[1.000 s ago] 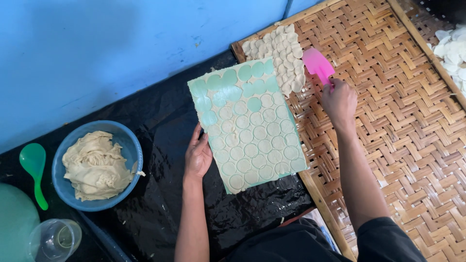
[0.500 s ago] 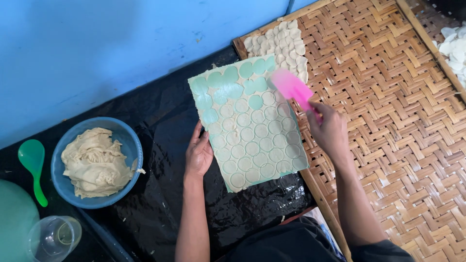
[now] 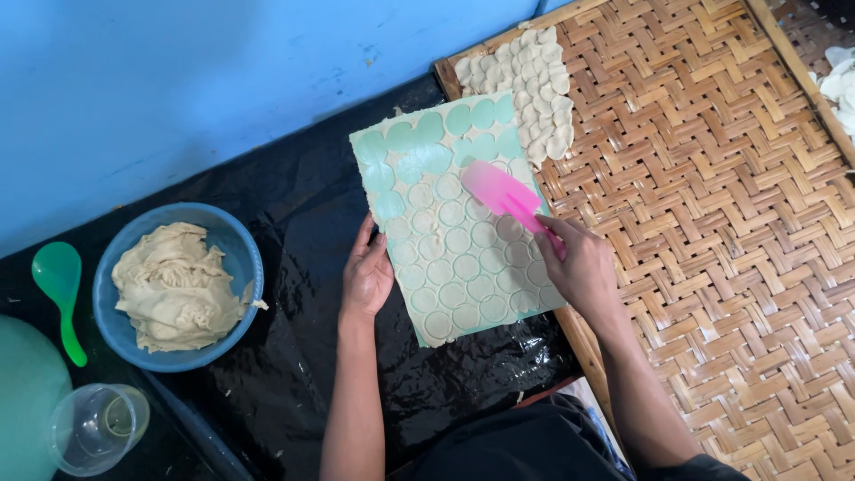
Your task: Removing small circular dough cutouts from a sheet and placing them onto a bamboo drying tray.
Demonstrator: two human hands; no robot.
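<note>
Head view, looking straight down: the green board (image 3: pixel 454 223) with its sheet of cut dough lies on the black plastic sheet (image 3: pixel 294 232), its right edge overlapping the near-left rim of the woven bamboo tray (image 3: pixel 712 223). Its long axis runs from the near edge up toward the blue wall (image 3: pixel 178 89), tilted a little to the left at the top.

Right hand (image 3: pixel 583 267) is clenched around the handle of the pink scraper (image 3: pixel 503 191), and the blade points up and left from the fingers (image 3: pixel 554 239), lying flat over the middle-right of the board. So the dough rounds (image 3: pixel 463 267) sit just left of and below the blade, touching distance; this hand is clearly the nearer one to them. Left hand (image 3: pixel 367 276) rests open, fingers spread, pressing on the board's left edge, grasping nothing.

Counting now: one board, one scraper, one bamboo tray. One pile of lifted rounds (image 3: pixel 525 89) at the tray's far-left corner. One blue bowl (image 3: pixel 178 285) of dough scraps at the left, one green spoon (image 3: pixel 58 285) beside it, one clear cup (image 3: pixel 93 428) at the near-left. Rounds on the board run in about eight rows, too many to count exactly; the top rows are bare green circles.
</note>
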